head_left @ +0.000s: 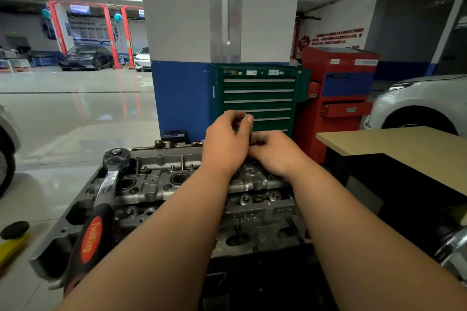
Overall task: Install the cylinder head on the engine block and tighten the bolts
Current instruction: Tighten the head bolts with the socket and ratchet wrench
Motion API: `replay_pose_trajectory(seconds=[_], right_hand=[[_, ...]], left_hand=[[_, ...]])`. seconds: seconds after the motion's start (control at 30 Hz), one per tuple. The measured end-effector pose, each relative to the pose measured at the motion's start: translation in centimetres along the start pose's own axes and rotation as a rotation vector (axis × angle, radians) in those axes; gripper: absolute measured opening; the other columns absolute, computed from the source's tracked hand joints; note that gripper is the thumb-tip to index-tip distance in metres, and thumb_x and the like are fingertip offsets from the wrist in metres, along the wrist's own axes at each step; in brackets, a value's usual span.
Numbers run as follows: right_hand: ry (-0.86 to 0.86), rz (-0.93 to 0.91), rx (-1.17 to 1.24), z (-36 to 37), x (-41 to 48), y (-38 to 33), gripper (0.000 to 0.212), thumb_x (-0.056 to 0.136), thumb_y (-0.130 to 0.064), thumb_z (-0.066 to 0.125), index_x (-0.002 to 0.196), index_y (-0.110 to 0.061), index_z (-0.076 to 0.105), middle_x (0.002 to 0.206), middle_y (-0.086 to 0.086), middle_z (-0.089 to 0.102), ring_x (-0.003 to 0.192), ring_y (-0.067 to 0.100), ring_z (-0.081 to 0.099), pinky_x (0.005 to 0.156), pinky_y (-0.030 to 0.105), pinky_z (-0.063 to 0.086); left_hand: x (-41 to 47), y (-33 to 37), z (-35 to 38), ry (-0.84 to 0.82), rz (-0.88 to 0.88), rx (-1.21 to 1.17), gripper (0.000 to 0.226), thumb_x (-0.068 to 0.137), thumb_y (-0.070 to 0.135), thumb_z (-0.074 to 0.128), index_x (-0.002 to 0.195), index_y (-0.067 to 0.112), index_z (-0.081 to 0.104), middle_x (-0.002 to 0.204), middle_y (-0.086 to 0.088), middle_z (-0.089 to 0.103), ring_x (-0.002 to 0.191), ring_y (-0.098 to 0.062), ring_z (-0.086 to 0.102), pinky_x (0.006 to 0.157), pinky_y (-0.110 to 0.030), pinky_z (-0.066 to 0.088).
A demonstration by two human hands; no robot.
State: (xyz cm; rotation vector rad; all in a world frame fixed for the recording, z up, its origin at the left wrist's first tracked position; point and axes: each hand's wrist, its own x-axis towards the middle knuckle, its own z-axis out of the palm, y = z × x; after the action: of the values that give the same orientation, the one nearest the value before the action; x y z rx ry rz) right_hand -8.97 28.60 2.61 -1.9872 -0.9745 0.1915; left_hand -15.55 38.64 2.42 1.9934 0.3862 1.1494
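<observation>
Grey cylinder head (156, 180), one; one ratchet (94, 237) on it; left hand (225, 142), right hand (276, 155) above.

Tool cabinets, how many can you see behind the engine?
2. The green cabinet stands against the pillar; the red cabinet stands beside it on the right. More could be hidden behind the pillar.
</observation>
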Motion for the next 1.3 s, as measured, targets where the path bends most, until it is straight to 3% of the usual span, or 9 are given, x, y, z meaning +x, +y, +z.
replay_pose_trajectory(seconds=[0.13, 0.37, 0.6, 0.7, 0.8, 0.93, 1.07, 1.2, 1.3], right_hand=[[0.116, -0.007, -0.065, 0.1, 0.0, -0.2, 0.009, 0.082, -0.014, 0.061, 0.076, -0.015, 0.068, 0.074, 0.006, 0.069, 0.075, 0.026, 0.064, 0.072, 0.039, 0.051], [0.053, 0.045, -0.068, 0.2, 0.1, -0.5, 0.026, 0.084, -0.020, 0.055, 0.106, -0.023, 0.068, 0.095, 0.003, 0.071, 0.098, 0.029, 0.063, 0.098, 0.052, 0.043], [0.043, -0.012, -0.001, -0.1, 1.0, 0.2, 0.009, 0.080, -0.019, 0.064, 0.078, -0.024, 0.071, 0.073, -0.005, 0.071, 0.079, 0.019, 0.068, 0.080, 0.039, 0.054], [-0.093, -0.140, -0.100, -0.5, 1.8, -0.5, 0.032, 0.087, -0.017, 0.056, 0.110, -0.034, 0.069, 0.107, -0.010, 0.071, 0.103, 0.010, 0.063, 0.093, 0.026, 0.048], [-0.086, -0.210, -0.122, 0.2, 1.7, -0.6, 0.049, 0.086, -0.014, 0.052, 0.126, -0.041, 0.060, 0.120, -0.013, 0.066, 0.112, 0.009, 0.059, 0.103, 0.034, 0.043], [-0.021, -0.115, -0.028, 0.0, 1.3, 0.5, 0.030, 0.085, -0.017, 0.059, 0.111, -0.027, 0.071, 0.100, -0.004, 0.074, 0.099, 0.015, 0.067, 0.093, 0.036, 0.051], [0.021, -0.095, -0.057, -0.7, 0.9, 0.5, 0.010, 0.083, -0.017, 0.064, 0.082, -0.011, 0.072, 0.078, 0.009, 0.071, 0.076, 0.018, 0.065, 0.074, 0.035, 0.051], [0.081, -0.137, -0.120, -0.3, 0.6, -0.1, 0.024, 0.084, -0.015, 0.060, 0.066, -0.030, 0.061, 0.064, -0.008, 0.064, 0.063, 0.004, 0.059, 0.051, 0.015, 0.041], [0.032, -0.133, -0.044, -0.3, 0.5, -0.1, 0.022, 0.085, -0.015, 0.061, 0.079, -0.036, 0.065, 0.075, -0.014, 0.067, 0.075, -0.003, 0.061, 0.064, 0.013, 0.046]], left_hand=[[-0.4, -0.3, 0.2, -0.079, -0.059, -0.026, 0.029, 0.083, 0.050, 0.063, 0.101, 0.031, 0.051, 0.091, 0.019, 0.056, 0.082, 0.005, 0.052, 0.064, -0.009, 0.033], [0.5, 0.9, 0.8, -0.021, -0.093, 0.061, 0.039, 0.076, 0.044, 0.073, 0.064, 0.021, 0.044, 0.062, 0.008, 0.051, 0.057, -0.007, 0.046, 0.051, -0.025, 0.032], [0.0, 0.0, 0.4, -0.100, -0.074, -0.130, 0.016, 0.085, 0.040, 0.066, 0.087, 0.024, 0.067, 0.084, 0.009, 0.067, 0.085, -0.011, 0.064, 0.076, -0.025, 0.048], [0.0, 0.0, 0.5, -0.048, -0.088, -0.160, 0.028, 0.075, 0.042, 0.076, 0.090, 0.028, 0.057, 0.086, 0.011, 0.063, 0.081, -0.002, 0.059, 0.072, -0.017, 0.045], [0.3, 0.1, 0.5, -0.038, -0.075, -0.137, 0.025, 0.075, 0.036, 0.077, 0.085, 0.025, 0.057, 0.081, 0.008, 0.064, 0.076, -0.004, 0.060, 0.069, -0.018, 0.046], [0.2, 0.0, 0.3, -0.043, -0.010, -0.071, 0.011, 0.088, 0.035, 0.064, 0.084, 0.029, 0.056, 0.080, 0.016, 0.061, 0.076, 0.004, 0.056, 0.061, -0.004, 0.036], [-0.1, 0.0, 0.4, -0.103, -0.025, -0.099, 0.007, 0.095, 0.036, 0.053, 0.100, 0.031, 0.054, 0.088, 0.020, 0.057, 0.087, 0.000, 0.056, 0.067, -0.007, 0.035], [-0.1, 0.2, 0.7, -0.044, -0.012, -0.063, 0.025, 0.082, 0.043, 0.068, 0.091, 0.028, 0.050, 0.085, 0.016, 0.056, 0.079, 0.003, 0.053, 0.061, -0.005, 0.035], [0.1, 0.1, 0.6, -0.001, 0.011, -0.032, 0.019, 0.083, 0.039, 0.070, 0.081, 0.028, 0.054, 0.075, 0.014, 0.057, 0.070, 0.003, 0.053, 0.056, -0.001, 0.036]])
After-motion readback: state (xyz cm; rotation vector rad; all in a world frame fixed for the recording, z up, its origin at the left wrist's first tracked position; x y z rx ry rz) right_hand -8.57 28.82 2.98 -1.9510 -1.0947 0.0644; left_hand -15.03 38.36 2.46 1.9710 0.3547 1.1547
